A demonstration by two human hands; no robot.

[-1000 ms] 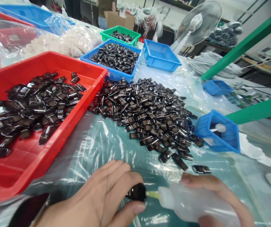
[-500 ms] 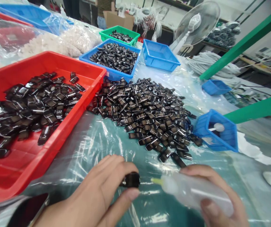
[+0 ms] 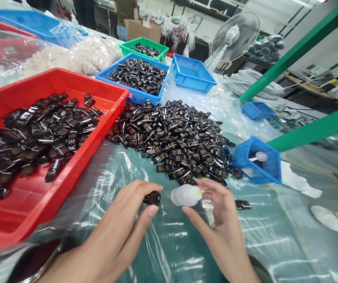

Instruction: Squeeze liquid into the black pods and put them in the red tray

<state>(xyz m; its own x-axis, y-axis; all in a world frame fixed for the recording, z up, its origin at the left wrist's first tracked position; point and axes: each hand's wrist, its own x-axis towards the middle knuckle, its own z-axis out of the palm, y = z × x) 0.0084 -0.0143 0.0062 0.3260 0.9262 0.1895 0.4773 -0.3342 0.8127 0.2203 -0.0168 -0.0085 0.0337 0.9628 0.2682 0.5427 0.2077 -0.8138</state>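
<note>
Two bare hands work over a green table (image 3: 163,255) covered with clear, shiny plastic. The left hand (image 3: 118,222), with a dark-faced watch (image 3: 37,261) at its wrist, pinches one small glossy dark piece (image 3: 152,198) between thumb and fingers, its rounded end facing right. Just beside it, between the two hands, is a whitish squeeze bottle (image 3: 184,195), base to the left, its yellow tip (image 3: 200,192) turned towards the right hand (image 3: 221,222). That hand's thumb and fingers curve apart around the tip end; whether they press on the bottle, I cannot tell from this angle.

Beyond the hands spreads a large heap (image 3: 174,137) of similar dark pieces, and a single loose piece (image 3: 243,204) lies just right of the right hand. A big red tray (image 3: 77,87) at the left holds more of them. Behind the heap stand a filled blue tray (image 3: 143,97) and, further back, a green tray (image 3: 160,57). At the right, a small blue bin (image 3: 264,173) contains a white round-ended object (image 3: 262,157).
</note>
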